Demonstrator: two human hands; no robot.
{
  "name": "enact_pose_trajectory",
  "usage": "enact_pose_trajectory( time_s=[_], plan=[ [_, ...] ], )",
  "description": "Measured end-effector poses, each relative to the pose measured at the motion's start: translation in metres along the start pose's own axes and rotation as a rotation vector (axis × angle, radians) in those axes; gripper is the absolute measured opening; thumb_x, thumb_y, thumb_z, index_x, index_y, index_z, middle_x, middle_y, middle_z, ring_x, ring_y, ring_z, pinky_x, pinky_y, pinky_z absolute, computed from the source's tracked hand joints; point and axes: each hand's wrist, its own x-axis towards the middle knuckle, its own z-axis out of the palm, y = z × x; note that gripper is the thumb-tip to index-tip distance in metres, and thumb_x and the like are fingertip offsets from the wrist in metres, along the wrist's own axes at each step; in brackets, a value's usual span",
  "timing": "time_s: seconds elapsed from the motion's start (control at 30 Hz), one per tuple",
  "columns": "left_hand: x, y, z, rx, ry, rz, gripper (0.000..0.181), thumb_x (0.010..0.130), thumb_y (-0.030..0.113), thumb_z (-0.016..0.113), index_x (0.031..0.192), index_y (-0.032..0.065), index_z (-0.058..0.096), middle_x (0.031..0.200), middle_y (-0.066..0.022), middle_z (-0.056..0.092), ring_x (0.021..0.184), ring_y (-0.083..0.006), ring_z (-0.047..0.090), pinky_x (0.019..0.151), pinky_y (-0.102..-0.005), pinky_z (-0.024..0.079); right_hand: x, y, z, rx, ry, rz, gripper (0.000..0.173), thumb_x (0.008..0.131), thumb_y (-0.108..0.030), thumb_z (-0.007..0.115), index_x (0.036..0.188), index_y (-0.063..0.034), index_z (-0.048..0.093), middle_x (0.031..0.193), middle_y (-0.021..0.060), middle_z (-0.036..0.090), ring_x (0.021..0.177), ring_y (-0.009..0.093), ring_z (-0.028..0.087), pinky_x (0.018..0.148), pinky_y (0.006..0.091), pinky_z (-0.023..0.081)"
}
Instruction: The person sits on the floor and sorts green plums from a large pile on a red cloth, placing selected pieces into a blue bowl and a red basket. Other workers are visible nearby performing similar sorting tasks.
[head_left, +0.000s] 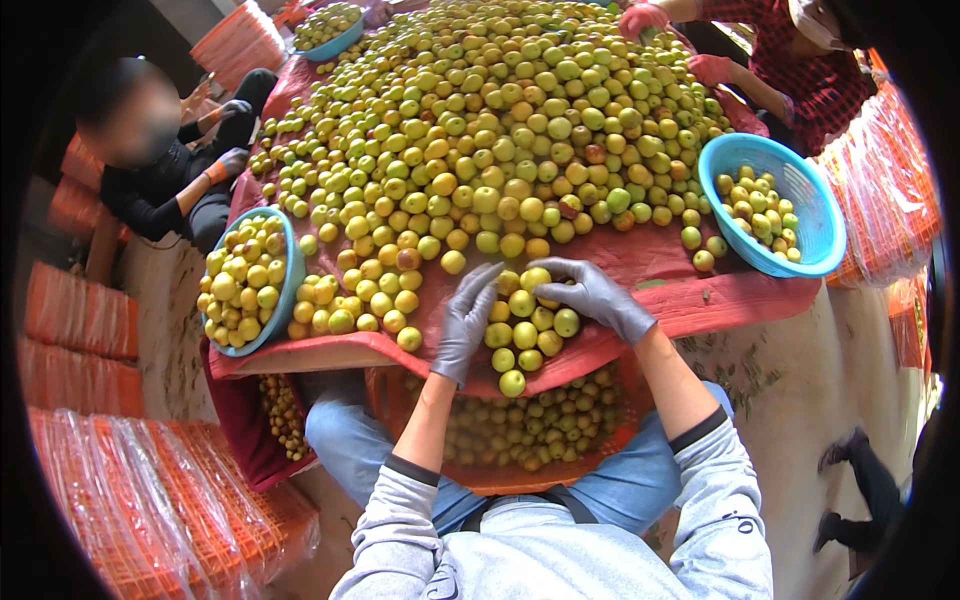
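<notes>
Both my hands wear thin grey gloves and curve around a small cluster of yellow-green fruits (522, 302), which look like jujubes, at the table's front edge. My left hand (466, 322) lies along the cluster's left side, its fingertips at the upper fruits. From the right, my right hand (600, 296) reaches in with thumb and fingers apart around an upper fruit; a firm grip is not visible. Beyond my fingertips spreads a large heap of the same fruits (480, 135) on a red cloth (622, 251). Below the edge, between my knees, an orange crate (517, 480) holds many more.
Blue plastic baskets of fruit stand at the left corner (295, 289), right corner (825, 247) and far left (349, 45). Gloved people sit left (150, 187) and far right (795, 75). Orange crates in plastic wrap (165, 487) are stacked around. At right are someone's legs (870, 487).
</notes>
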Motion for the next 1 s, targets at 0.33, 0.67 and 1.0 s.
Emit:
enact_pose_trajectory(
  time_s=[0.33, 0.67, 1.0],
  plan=[
    [-0.045, 0.016, 0.000, -0.124, -0.129, -0.185, 0.034, 0.091, 0.018, 0.056, 0.122, 0.0019, 0.055, 0.113, -0.0062, 0.060, 0.104, -0.0122, 0.053, 0.089, -0.0267, 0.043, -0.009, -0.003, 0.010, -0.058, -0.367, -0.089, 0.052, 0.083, -0.038, 0.062, 0.122, -0.0047, 0.054, 0.108, 0.0078, 0.060, 0.101, 0.015, 0.053, 0.088, 0.0277, 0.042],
    [-0.029, 0.042, -0.039, 0.263, -0.050, 0.215, 0.024, 0.083, 0.009, 0.062, 0.106, 0.0035, 0.061, 0.103, -0.0120, 0.062, 0.100, -0.0259, 0.058, 0.087, -0.0348, 0.046, -0.026, -0.026, -0.005, 0.037, -0.611, 0.023, 0.039, 0.085, -0.025, 0.061, 0.116, -0.0009, 0.060, 0.108, 0.0067, 0.064, 0.098, 0.013, 0.058, 0.088, 0.0267, 0.045],
    [0.051, -0.004, -0.078, 1.201, 0.215, 0.039, 0.025, 0.064, 0.013, 0.068, 0.086, 0.0086, 0.057, 0.089, -0.0127, 0.057, 0.082, -0.0316, 0.058, 0.067, -0.0428, 0.048, -0.013, -0.013, 0.007, -0.023, -0.384, -0.079, 0.036, 0.088, -0.021, 0.059, 0.117, 0.0002, 0.057, 0.108, 0.0071, 0.064, 0.099, 0.012, 0.058, 0.088, 0.0263, 0.045]
  ],
)
